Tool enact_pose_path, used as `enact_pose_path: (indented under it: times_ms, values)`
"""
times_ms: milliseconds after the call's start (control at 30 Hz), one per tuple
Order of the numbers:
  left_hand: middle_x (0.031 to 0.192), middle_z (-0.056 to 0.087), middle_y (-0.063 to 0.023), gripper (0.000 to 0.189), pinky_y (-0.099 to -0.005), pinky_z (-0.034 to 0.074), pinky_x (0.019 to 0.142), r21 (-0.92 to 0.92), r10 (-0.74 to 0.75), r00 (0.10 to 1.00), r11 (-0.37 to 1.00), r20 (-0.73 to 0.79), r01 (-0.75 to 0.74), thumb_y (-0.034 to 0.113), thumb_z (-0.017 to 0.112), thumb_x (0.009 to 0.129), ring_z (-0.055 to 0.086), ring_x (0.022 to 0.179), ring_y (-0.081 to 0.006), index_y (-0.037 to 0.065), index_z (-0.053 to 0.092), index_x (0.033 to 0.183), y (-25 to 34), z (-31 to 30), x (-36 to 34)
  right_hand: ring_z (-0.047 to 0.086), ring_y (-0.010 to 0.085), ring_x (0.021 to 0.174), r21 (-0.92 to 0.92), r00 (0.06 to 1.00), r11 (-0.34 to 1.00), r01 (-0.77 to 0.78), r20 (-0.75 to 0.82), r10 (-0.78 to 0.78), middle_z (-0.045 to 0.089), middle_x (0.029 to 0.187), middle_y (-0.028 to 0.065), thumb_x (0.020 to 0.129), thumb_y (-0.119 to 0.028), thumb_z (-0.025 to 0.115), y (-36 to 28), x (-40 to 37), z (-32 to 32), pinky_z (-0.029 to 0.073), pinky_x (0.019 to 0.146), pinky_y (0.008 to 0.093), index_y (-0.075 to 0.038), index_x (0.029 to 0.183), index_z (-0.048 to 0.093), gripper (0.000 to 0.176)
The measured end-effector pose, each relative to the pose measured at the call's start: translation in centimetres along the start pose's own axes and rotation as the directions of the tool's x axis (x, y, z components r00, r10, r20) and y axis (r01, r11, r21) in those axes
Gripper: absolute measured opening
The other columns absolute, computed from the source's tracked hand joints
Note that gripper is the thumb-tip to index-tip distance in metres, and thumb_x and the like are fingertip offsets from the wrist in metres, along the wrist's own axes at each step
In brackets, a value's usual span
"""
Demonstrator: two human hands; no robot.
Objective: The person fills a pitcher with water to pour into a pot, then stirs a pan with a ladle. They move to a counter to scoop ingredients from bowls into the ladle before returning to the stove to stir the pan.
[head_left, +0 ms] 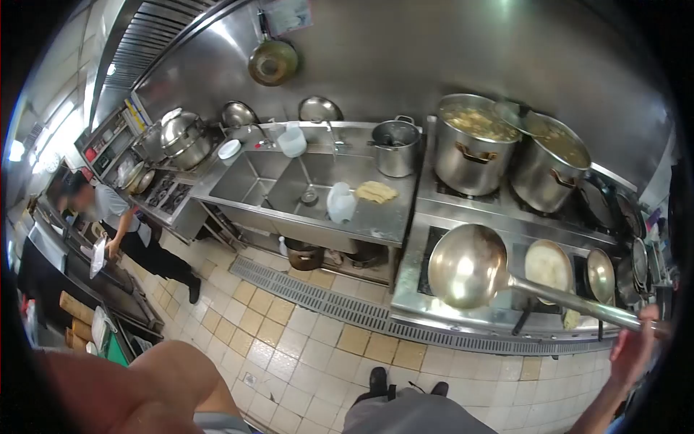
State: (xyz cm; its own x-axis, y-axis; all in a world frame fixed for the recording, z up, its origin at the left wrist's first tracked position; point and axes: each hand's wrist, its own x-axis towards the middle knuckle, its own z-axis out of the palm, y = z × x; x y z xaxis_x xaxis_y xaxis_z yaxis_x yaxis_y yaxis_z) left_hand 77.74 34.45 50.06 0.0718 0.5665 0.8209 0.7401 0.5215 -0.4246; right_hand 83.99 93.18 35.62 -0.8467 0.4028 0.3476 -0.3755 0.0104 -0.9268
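Note:
At the far right edge my right hand (pixel 633 346) is closed around the long metal handle of a large ladle (pixel 470 266). The ladle's round bowl is held up over the front of the stove, close to the camera, and it hides part of the burners behind it. Right of the bowl, a pan with pale contents (pixel 547 266) sits on the stove, with a smaller metal pan or ladle (pixel 600 271) beside it. My left arm (pixel 181 362) is bent at the lower left, its forearm large and blurred. The left hand itself is out of sight.
Two tall stockpots (pixel 466 170) of broth stand behind the stove. Left of it are a double sink (pixel 307 202), a lidded pot (pixel 396 155) and a yellowish cloth (pixel 376 192). A co-worker (pixel 116 217) stands at the left holding something white. A drain grate (pixel 318 296) crosses the tiled floor.

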Motion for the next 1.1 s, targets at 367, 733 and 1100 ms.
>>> enact_pose_path:
  times_ms: [367, 733, 1100]
  values:
    - [0.124, 0.058, -0.0192, 0.031, -0.0434, 0.041, 0.103, 0.138, -0.029, 0.999, 0.990, 0.018, 0.026, 0.004, 0.066, 0.076, 0.055, 0.117, -0.0331, 0.002, 0.062, 0.106, -7.1, -3.7, -5.0, 0.044, 0.0215, 0.037, -0.289, 0.958, 0.925, 0.246, 0.215, -0.188, 0.048, 0.050, 0.0123, 0.094, -0.026, 0.047, -9.4, 2.2, 16.5, 0.036, 0.032, 0.0324, -0.011, 0.098, 0.051, 0.015]
    - [0.125, 0.058, -0.0188, 0.029, -0.0435, 0.040, 0.104, 0.184, -0.042, 0.999, 0.982, 0.015, 0.038, 0.004, 0.066, 0.076, 0.054, 0.118, -0.0332, 0.003, 0.063, 0.105, -10.0, -3.9, -7.0, 0.050, 0.0231, 0.054, -0.610, 0.976, 0.767, 0.198, 0.195, -0.097, 0.053, 0.065, 0.0126, 0.095, -0.027, 0.050, -5.3, 3.9, 23.2, 0.040, 0.046, 0.0349, -0.010, 0.101, 0.055, 0.020]
    - [0.125, 0.058, -0.0183, 0.028, -0.0436, 0.039, 0.105, 0.171, -0.041, 0.999, 0.985, 0.007, 0.039, 0.004, 0.066, 0.076, 0.054, 0.120, -0.0332, 0.003, 0.063, 0.104, -11.1, -3.0, -6.7, 0.056, 0.0247, 0.070, -0.771, 0.984, 0.612, 0.175, 0.163, -0.075, 0.059, 0.079, 0.0129, 0.096, -0.029, 0.052, -2.3, 4.0, 24.9, 0.044, 0.061, 0.0374, -0.008, 0.105, 0.058, 0.024]
